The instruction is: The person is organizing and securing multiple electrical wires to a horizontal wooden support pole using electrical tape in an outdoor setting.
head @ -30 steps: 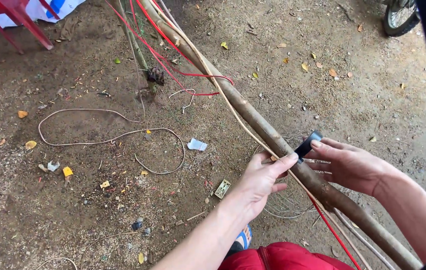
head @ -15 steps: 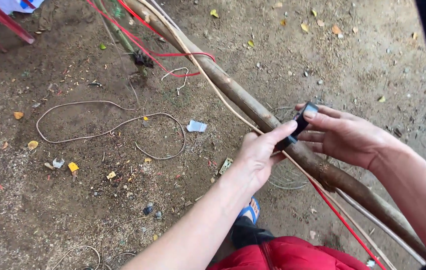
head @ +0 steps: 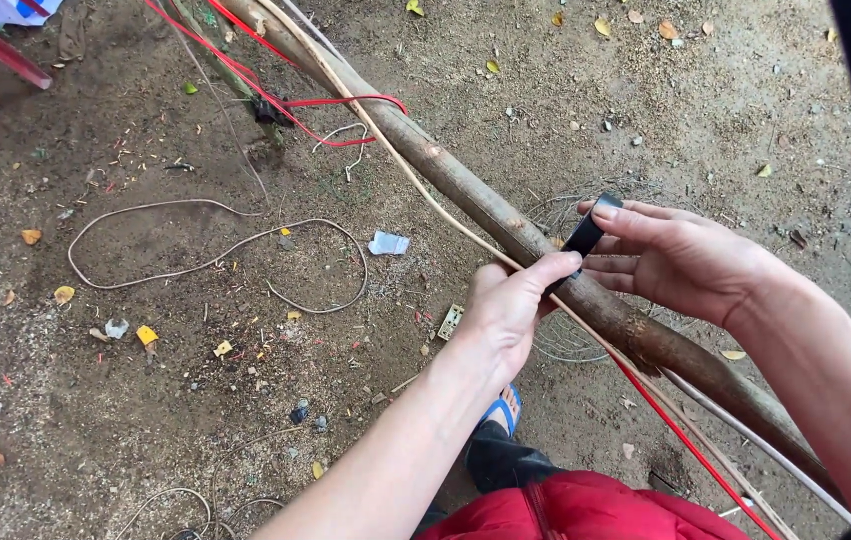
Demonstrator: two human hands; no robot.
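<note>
Meanwhile both hands' grip holds black tape [head: 586, 235] against the pole [head: 466, 195]; loose wire [head: 216, 250] lies near.

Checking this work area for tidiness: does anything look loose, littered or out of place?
Yes. A pale wire lies in loose loops on the dirt, with yellow scraps and a crumpled white scrap scattered nearby. A red wire bows away from the pole.

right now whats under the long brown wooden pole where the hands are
Under the long brown wooden pole lies a flat coil of thin grey wire on the dirt; its middle is covered by the pole, the left hand and the right hand.
</note>
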